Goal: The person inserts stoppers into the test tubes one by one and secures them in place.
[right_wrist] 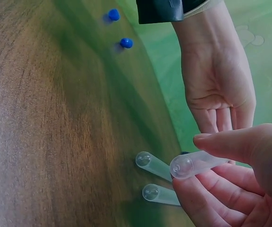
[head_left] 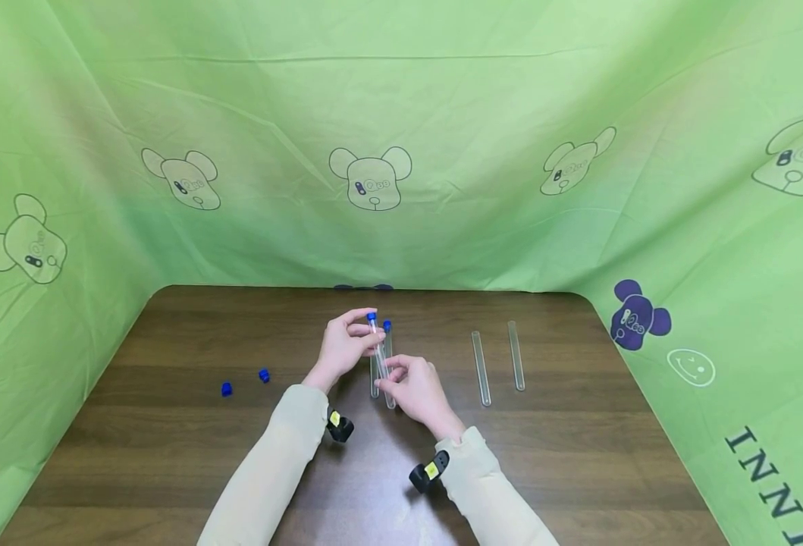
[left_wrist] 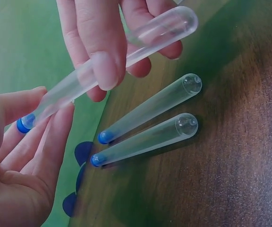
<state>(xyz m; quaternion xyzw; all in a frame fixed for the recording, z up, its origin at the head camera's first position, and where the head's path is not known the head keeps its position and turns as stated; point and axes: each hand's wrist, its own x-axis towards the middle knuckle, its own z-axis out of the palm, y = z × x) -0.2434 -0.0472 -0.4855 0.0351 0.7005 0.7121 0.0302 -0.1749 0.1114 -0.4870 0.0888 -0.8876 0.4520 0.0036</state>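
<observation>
Between both hands is a clear test tube with a blue cap, raised over the table and tilted. At the capped end, my left hand pinches it with thumb and fingers. My right hand grips the tube's lower part near the rounded bottom, thumb on one side and fingers on the other. Beneath them, two more capped tubes lie side by side on the wood, a nearer tube and another tube in the left wrist view. The head view shows them partly hidden behind the held tube.
To the left on the brown table lie two loose blue caps, one cap and another cap. Two uncapped tubes, a tube and a farther tube, lie right of the hands. A green printed cloth surrounds the table.
</observation>
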